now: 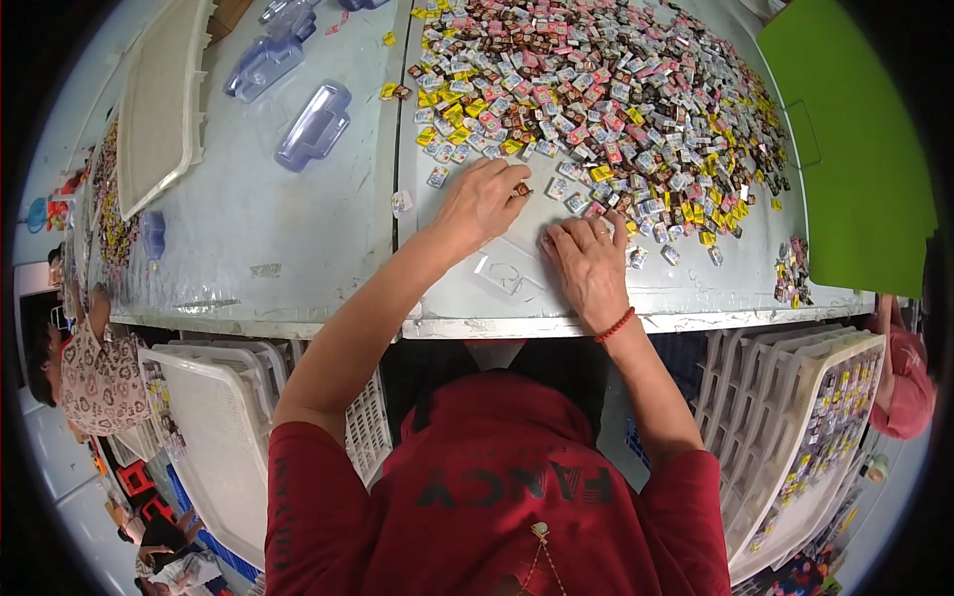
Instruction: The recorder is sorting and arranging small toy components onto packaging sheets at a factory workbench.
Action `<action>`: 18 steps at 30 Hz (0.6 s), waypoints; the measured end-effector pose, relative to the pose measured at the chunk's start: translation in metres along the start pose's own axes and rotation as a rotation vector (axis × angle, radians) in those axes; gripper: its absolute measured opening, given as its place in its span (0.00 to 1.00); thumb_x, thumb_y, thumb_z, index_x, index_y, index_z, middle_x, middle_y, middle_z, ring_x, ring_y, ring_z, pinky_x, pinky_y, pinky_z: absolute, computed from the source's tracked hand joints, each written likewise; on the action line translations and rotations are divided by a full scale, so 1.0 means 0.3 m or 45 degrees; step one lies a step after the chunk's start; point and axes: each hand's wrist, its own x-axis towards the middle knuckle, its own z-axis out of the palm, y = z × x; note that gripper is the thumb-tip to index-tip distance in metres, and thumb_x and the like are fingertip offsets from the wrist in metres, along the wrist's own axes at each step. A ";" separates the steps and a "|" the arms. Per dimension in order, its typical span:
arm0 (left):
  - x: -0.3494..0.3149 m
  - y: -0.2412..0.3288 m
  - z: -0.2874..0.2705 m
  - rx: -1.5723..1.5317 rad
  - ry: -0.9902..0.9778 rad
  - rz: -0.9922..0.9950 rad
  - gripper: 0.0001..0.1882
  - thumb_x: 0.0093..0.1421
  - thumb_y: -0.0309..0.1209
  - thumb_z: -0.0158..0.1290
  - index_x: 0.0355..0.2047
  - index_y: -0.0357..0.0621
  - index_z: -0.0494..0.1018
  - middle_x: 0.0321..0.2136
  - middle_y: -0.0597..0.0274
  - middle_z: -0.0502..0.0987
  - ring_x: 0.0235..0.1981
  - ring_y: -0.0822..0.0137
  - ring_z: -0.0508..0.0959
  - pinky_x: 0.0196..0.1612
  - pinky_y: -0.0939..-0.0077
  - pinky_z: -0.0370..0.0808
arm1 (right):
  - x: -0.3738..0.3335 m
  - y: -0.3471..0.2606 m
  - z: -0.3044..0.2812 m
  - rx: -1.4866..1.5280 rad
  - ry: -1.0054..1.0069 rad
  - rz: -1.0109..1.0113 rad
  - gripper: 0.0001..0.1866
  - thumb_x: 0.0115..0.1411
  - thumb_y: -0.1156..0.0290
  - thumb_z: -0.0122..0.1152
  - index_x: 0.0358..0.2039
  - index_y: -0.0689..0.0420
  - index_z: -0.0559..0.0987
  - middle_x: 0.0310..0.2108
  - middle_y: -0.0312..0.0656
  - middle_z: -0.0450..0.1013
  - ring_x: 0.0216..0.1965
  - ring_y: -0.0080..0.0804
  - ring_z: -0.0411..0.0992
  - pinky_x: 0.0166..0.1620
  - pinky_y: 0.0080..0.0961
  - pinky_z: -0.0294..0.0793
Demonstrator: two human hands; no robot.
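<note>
My left hand (pixel 484 206) is closed in a pinch on a small brown packet (pixel 524 189) at the near edge of a large pile. My right hand (pixel 588 263) rests palm down on the table, fingers partly bent and somewhat apart, with the fingertips beside a few loose packets; nothing shows in its grip. Between the hands lies a clear plastic tray (pixel 509 273), flat on the table. The pile of small packets (pixel 596 89), in white, pink, yellow and brown, spreads beyond both hands. One pale packet (pixel 401 203) lies left of my left forearm.
Clear bluish plastic trays (pixel 314 126) lie on the left table section. A white crate lid (pixel 164 99) leans farther left. A green panel (pixel 855 149) stands at the right. Stacked white crates (pixel 214 427) flank me below the table edge. Other people sit at both sides.
</note>
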 end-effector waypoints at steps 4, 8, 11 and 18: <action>-0.016 0.004 -0.018 0.066 -0.139 -0.083 0.15 0.49 0.30 0.62 0.37 0.40 0.75 0.30 0.54 0.75 0.36 0.53 0.75 0.41 0.61 0.73 | 0.002 -0.010 -0.022 0.047 -0.044 0.026 0.11 0.55 0.68 0.62 0.39 0.55 0.78 0.35 0.37 0.73 0.42 0.36 0.70 0.57 0.46 0.58; 0.007 0.001 -0.067 -0.025 -0.092 -0.117 0.18 0.49 0.33 0.62 0.40 0.40 0.75 0.35 0.53 0.75 0.40 0.52 0.75 0.44 0.62 0.72 | 0.017 0.006 -0.029 0.082 -0.012 0.005 0.13 0.54 0.69 0.63 0.40 0.54 0.78 0.36 0.37 0.73 0.42 0.36 0.70 0.56 0.45 0.58; 0.009 -0.023 -0.153 -0.142 -0.249 -0.223 0.20 0.50 0.35 0.62 0.42 0.40 0.74 0.38 0.53 0.74 0.43 0.53 0.74 0.46 0.63 0.71 | 0.093 0.023 -0.040 -0.031 0.025 0.121 0.13 0.52 0.70 0.63 0.40 0.53 0.78 0.38 0.38 0.74 0.42 0.37 0.70 0.55 0.43 0.59; -0.020 -0.034 -0.197 -0.110 -0.505 -0.280 0.23 0.49 0.35 0.62 0.46 0.41 0.73 0.40 0.53 0.73 0.44 0.54 0.74 0.47 0.64 0.71 | 0.150 0.079 0.036 -0.185 -0.133 0.112 0.14 0.53 0.70 0.61 0.41 0.53 0.78 0.40 0.40 0.75 0.44 0.39 0.70 0.55 0.43 0.59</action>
